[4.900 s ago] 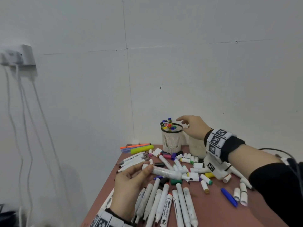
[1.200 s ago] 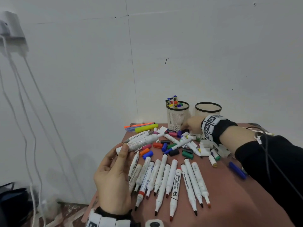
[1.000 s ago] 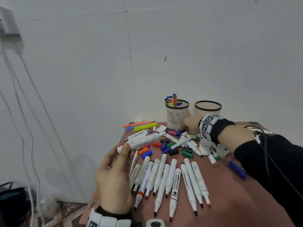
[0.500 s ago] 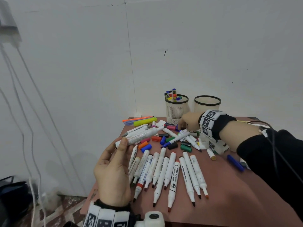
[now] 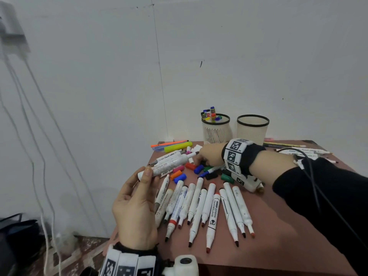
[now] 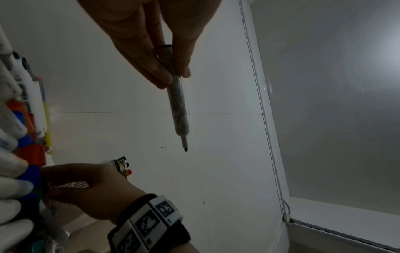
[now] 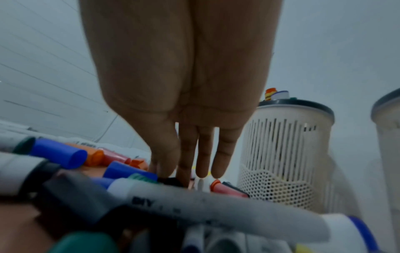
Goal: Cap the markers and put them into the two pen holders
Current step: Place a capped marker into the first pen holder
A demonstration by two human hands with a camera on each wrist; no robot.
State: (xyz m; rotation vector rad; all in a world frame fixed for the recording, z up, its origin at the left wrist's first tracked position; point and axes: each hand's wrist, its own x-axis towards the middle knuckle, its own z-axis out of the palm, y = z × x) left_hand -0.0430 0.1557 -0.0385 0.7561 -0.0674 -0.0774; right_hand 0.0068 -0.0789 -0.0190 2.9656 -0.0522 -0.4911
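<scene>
The left hand (image 5: 137, 208) pinches an uncapped black-tipped marker (image 5: 169, 163) by its tail. The right hand (image 5: 211, 156), fingers straight, touches a black cap (image 7: 171, 181) among loose caps near the table's far edge. Best pinch that cap, then push it on squarely.

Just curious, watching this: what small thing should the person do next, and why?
Probably pinch the black cap under the right hand's fingers and lift it. The left hand holds an uncapped marker with a dark tip, so a dark cap seems the match.
</scene>
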